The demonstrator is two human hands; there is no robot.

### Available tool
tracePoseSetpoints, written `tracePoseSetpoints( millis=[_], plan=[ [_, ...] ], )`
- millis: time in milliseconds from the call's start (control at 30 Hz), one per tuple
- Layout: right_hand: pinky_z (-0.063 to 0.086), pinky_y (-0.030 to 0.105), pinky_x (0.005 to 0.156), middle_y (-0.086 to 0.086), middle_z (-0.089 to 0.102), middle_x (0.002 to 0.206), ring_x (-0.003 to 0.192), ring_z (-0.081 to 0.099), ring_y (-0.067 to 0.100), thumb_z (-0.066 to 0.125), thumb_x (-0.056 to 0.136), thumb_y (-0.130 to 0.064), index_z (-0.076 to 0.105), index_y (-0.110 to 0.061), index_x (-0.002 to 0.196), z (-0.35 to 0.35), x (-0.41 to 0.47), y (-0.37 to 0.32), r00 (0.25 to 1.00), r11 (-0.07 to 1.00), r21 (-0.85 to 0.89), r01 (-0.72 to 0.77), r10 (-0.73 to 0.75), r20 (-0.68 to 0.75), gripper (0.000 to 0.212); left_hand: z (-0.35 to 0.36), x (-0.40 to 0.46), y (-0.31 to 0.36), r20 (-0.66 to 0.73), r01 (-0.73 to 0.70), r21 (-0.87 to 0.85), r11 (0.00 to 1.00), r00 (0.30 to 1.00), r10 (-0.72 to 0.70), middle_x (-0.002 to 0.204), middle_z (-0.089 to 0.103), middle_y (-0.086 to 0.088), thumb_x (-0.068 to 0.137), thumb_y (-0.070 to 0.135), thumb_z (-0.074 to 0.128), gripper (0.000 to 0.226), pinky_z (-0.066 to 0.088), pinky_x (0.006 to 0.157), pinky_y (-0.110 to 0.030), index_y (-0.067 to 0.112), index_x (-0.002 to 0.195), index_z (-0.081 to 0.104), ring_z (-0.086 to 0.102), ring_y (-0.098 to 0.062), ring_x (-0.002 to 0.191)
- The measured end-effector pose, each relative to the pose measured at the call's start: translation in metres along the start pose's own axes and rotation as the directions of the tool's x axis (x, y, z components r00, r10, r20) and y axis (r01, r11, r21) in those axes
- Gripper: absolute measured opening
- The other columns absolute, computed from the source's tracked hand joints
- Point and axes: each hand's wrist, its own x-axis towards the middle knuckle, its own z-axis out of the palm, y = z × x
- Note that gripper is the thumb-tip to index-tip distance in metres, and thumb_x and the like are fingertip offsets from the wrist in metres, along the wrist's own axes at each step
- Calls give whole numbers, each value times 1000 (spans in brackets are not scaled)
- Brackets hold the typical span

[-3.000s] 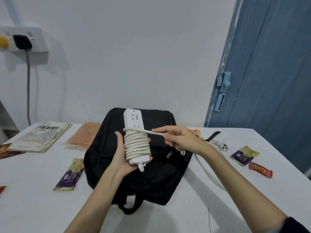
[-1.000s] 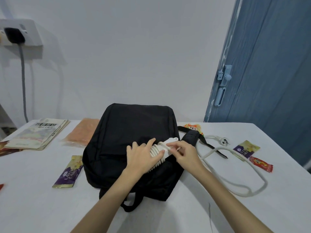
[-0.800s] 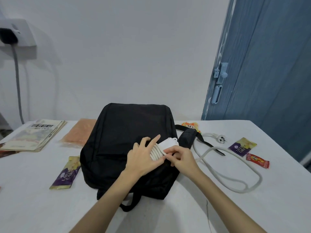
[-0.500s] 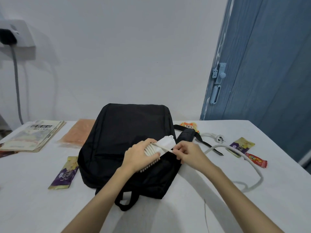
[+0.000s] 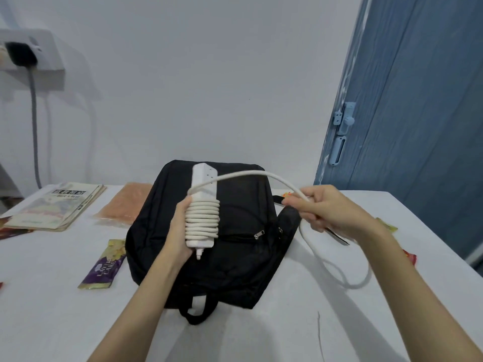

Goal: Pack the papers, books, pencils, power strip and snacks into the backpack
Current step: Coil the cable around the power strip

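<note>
So, early days w/ the packing. Nothing looks packed yet: bag lies flat mid-table, black fabric, soft and slumped, front zip looks closed, grab loop at the near edge. I'd say I'm only on prep for one item, the strip.

My left hand holds the strip upright over the bag, fingers and thumb curled round its lower half. It's hard white plastic, a long block w/ rounded corners. Cord is thick, off-white, rubbery; approx half the strip is covered in neat tight coils. A free length arcs off the top over to my right hand, fingers clamped round it, then drops in a loose loop onto the table at right. Plug end not visible. So a few more turns left, then tuck the end, I reckon.

Still out on the table, which is smooth and white:
- booklets, far left, a thin floppy paper stack
- orange packet, just left of the bag, clear film, grainy look
- purple snack, near left, glossy foil, flat
- red snack, right edge, mostly behind my arm

Pencils: can't spot any.
</note>
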Motion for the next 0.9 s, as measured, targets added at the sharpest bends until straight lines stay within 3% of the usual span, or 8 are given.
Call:
tracePoseSetpoints(
  millis=[100,233,400,467,567,700,800,900],
  plan=[
    [16,15,42,-6,33,55,45,22,7,63,75,-47,71,-13,92,-10,7,9,997,995,93,28,-35,72,39,-5,0,6,100,94,-202,975,992,-75,74,68,-10,53,76,57,78,56,60,-32,6,84,74,67,-24,69],
    [17,17,43,-1,33,57,48,21,11,62,81,-39,73,-14,86,-9,13,18,998,999,-43,19,-17,55,28,1,-9,13,151,104,-314,944,987,-59,76,70,-8,79,73,36,76,57,63,-33,8,78,76,69,-24,71],
    [15,26,49,-7,36,49,53,21,16,64,86,-36,75,-19,75,-12,31,33,986,988,-155,5,-31,-162,23,14,-17,15,245,140,-296,945,967,-66,72,67,-6,85,66,36,70,52,57,-29,9,77,75,66,-22,63],
    [20,20,45,-10,40,46,46,27,11,66,86,-31,75,-18,72,-10,38,38,983,981,-194,-25,-11,-183,21,17,-19,15,304,174,-266,948,948,-89,71,67,-7,83,65,37,68,53,54,-29,8,78,74,65,-23,60],
    [32,10,50,-4,55,57,48,45,-5,68,85,-30,76,-12,75,-3,49,45,984,937,-342,-75,14,-178,22,20,-24,19,405,286,-39,958,881,-246,67,67,-18,74,65,42,69,55,49,-30,3,79,72,64,-29,53],
    [39,27,62,-6,58,61,62,50,7,70,80,-35,69,-20,63,8,66,43,980,786,-601,-146,30,-199,23,23,-28,20,445,292,369,882,778,-444,75,62,-14,60,46,79,50,54,63,-35,5,82,63,64,-26,63],
    [47,31,70,-4,66,72,71,59,14,69,81,-39,72,-19,75,26,71,20,987,741,-670,-51,-66,-147,22,32,-28,10,365,114,658,744,816,-448,74,60,0,67,46,74,34,49,70,-31,15,78,63,60,-13,69],
    [41,22,62,-10,62,70,68,56,6,67,83,-38,73,-16,83,49,62,-10,974,715,-687,129,-221,-47,23,39,-25,1,267,101,698,709,882,-389,83,61,-3,78,45,66,36,51,68,-30,13,95,62,61,-15,75]
  ],
)
